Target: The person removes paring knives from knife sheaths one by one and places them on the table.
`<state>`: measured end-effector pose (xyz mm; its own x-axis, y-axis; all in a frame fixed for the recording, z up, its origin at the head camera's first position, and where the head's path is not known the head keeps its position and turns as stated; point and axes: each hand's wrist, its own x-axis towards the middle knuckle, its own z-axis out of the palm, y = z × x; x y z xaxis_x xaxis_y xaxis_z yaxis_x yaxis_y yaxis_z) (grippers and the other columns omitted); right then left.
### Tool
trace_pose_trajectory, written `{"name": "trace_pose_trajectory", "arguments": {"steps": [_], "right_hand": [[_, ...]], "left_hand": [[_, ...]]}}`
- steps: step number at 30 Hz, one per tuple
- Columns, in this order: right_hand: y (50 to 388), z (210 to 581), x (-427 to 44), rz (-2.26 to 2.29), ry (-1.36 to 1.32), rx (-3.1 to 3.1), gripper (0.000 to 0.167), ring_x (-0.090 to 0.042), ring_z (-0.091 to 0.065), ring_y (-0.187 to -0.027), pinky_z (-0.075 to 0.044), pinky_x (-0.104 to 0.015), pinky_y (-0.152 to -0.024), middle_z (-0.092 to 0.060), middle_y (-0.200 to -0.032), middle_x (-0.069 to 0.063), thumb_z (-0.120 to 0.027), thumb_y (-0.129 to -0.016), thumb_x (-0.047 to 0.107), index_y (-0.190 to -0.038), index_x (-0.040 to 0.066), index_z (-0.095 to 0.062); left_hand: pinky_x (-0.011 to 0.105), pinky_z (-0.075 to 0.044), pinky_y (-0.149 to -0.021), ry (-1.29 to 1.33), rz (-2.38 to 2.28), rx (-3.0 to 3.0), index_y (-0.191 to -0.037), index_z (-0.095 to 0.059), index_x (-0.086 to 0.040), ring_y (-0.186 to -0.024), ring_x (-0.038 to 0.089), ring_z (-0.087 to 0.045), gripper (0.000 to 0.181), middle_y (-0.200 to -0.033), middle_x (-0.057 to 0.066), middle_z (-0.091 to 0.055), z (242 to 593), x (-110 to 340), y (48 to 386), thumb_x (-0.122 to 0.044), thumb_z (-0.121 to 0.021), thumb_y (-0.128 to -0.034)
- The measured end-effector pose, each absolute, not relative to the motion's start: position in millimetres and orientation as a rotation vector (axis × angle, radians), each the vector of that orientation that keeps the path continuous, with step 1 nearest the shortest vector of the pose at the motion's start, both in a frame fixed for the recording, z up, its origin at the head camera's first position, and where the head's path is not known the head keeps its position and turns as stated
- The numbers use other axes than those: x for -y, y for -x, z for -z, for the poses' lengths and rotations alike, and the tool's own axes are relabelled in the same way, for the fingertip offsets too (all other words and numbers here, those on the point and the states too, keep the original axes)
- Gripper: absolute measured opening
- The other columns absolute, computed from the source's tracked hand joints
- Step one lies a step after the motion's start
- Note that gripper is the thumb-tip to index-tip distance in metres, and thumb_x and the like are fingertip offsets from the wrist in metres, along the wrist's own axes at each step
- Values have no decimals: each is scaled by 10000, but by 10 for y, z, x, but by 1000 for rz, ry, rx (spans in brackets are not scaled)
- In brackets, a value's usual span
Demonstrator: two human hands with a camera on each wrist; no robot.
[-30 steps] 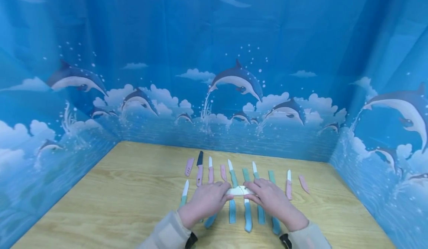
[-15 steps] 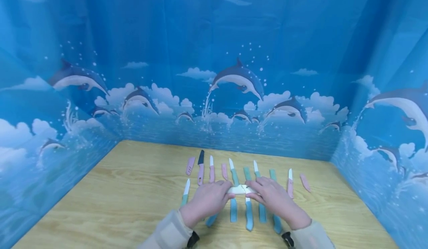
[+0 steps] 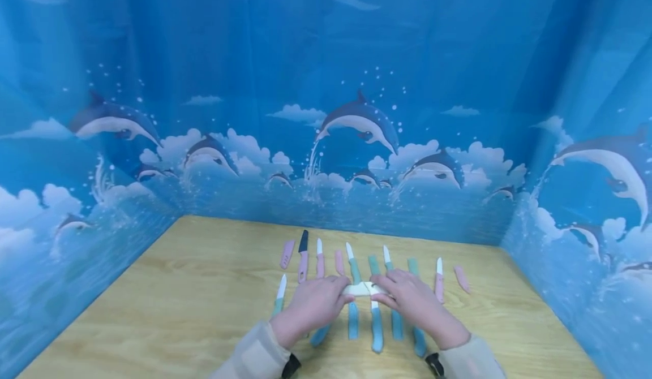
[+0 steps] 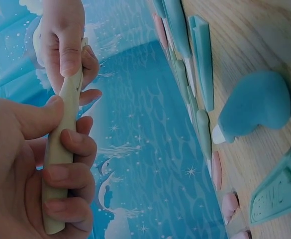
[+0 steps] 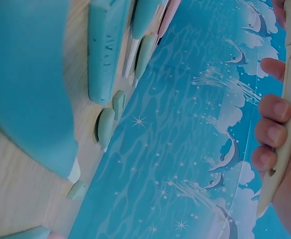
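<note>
Both hands hold one cream-coloured knife in its sheath, level above the table in front of the body. My left hand (image 3: 317, 301) grips the knife's handle (image 4: 59, 149), with several fingers curled round it and the thumb along it. On the other end, my right hand (image 3: 410, 298) grips the cream sheath (image 5: 286, 132), a slotted cover. Handle and sheath meet between the two hands, and the blade is out of sight. Just beneath the hands lie blue-handled knives, one (image 3: 377, 334) beside a blue sheath (image 3: 354, 325).
On the wooden table (image 3: 204, 288) lie green knives, such as one at the left (image 3: 279, 297), and green sheaths. Pink knives (image 3: 440, 283) and pink sheaths (image 3: 462, 279) lie farther back. A dark-bladed knife (image 3: 303, 254) has a pink handle. A dolphin-print curtain (image 3: 326, 141) encloses the table.
</note>
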<state>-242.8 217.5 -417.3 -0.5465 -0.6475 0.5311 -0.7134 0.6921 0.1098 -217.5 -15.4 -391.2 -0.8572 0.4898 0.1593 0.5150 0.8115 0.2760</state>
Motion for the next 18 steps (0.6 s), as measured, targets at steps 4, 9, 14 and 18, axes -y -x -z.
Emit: {"name": "trace_pose_trajectory", "arguments": {"steps": [4,9,14,18], "right_hand": [[2421,4175,-2128,-182,-1062,2363,293,-63,-555,-740,-492,-255,-648,-611,-838,90,-585,-928,407,-1086,170,-656],[2407,4168,-2130,-185,-1028,2417,302,-66,-559,-758,-506,-280,-680,-613,-851,88,-574,-934,406,-1102,167,-654],[2406,4174,-2165,-181,-1024,2434,312,-68,-565,-757,-510,-287,-684,-619,-854,87,-571,-934,410,-1108,166,-659],[2411,4175,-2186,-187,-1031,2420,308,-63,-565,-752,-512,-283,-680,-622,-848,86,-573,-932,410,-1103,170,-661]], "left_hand": [[194,-411,-563,803,471,2910,-1164,-616,-176,-635,5,-477,324,-834,-105,-621,3917,200,2155,-419,-534,-966],[191,-408,-560,825,475,2895,-1157,-619,-172,-624,1,-462,317,-832,-108,-619,3915,198,2168,-413,-533,-969],[184,-389,-535,829,511,2898,-1129,-622,-170,-590,10,-441,280,-786,-118,-582,3924,171,2159,-386,-546,-968],[181,-378,-521,842,524,2893,-1111,-619,-172,-574,12,-427,268,-759,-128,-554,3931,159,2167,-387,-544,-969]]}}
